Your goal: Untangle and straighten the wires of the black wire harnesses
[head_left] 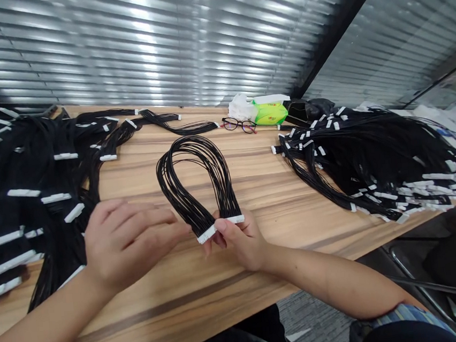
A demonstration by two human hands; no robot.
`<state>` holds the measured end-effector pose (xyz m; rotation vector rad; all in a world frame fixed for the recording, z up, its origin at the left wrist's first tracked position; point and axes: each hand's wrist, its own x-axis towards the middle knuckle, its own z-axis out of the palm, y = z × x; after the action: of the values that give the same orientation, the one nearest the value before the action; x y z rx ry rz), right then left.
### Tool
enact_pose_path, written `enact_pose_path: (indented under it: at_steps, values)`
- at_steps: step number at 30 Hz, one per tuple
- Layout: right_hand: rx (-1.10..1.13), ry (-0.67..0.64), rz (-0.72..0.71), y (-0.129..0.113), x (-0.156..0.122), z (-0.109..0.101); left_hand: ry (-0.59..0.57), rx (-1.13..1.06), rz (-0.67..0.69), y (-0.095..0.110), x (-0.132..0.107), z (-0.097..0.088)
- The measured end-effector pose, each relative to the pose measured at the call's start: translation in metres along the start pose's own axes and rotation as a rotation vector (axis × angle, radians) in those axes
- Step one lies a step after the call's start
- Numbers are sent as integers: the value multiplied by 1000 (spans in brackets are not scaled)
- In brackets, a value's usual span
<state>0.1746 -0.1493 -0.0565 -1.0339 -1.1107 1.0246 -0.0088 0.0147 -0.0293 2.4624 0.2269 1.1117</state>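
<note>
View: head camera, looking down over the hands and a wood-grain tabletop (239, 283)

Right hand (241, 242): closed in a pinch, thumb on top and fingers beneath, gripping the two white connectors (219, 229) at the ends of a looped wire harness (195, 166)

Left hand (132, 244): open and flat, fingers together and pointing toward the right hand, fingertips (179, 228) just beside the nearer connector; whether they touch it is hard to tell

Harness: black wires rising from the right hand in an upright arch, beyond and between the hands, with both connectors side by side

Left of the left hand: a large heap of black harnesses (42, 210) with white connectors, partly beside the wrist

Right of the right hand: a second heap of black harnesses (373, 168), well apart from it

Beyond the hands: a single twisted harness (179, 124), eyeglasses (238, 125), a green packet (271, 114) and a white plastic bag (240, 107)

Farther beyond the hands: slatted window blinds (139, 45) along the tabletop's far edge
</note>
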Motion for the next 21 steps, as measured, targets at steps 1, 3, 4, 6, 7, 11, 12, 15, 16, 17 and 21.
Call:
enact_pose_path:
  at_steps: [1, 3, 4, 6, 7, 11, 12, 15, 16, 17, 21]
  values:
    - [-10, -3, 10, 2, -1, 0, -24, 132, 196, 1, 0, -3]
    - [-11, -13, 4, 5, -1, 1, -30, 315, 412, 4, -1, -4]
    - [0, -20, -10, 5, 0, 2, -46, 332, 398, 6, -4, -3]
    - [16, -22, -25, 6, 2, 5, -57, 309, 260, 13, -11, 0]
    - [17, -19, -25, 5, 3, 6, -52, 283, 181, 17, -15, 2]
    - [-54, -1, 7, 4, 5, 7, -71, 224, 79, 31, -26, 5]
    - [-68, -8, 5, 4, 5, 7, -75, 227, 85, 32, -26, 5]
    - [-88, -44, -7, 3, 4, 5, -65, 227, 92, 31, -27, 4]
    - [-93, -57, -10, 2, 4, 5, -57, 216, 82, 30, -28, 4]
    - [-99, -69, -13, 2, 3, 5, -50, 208, 74, 28, -28, 3]
    - [-121, -104, -60, 0, 2, 6, -37, 210, 103, 25, -30, 1]
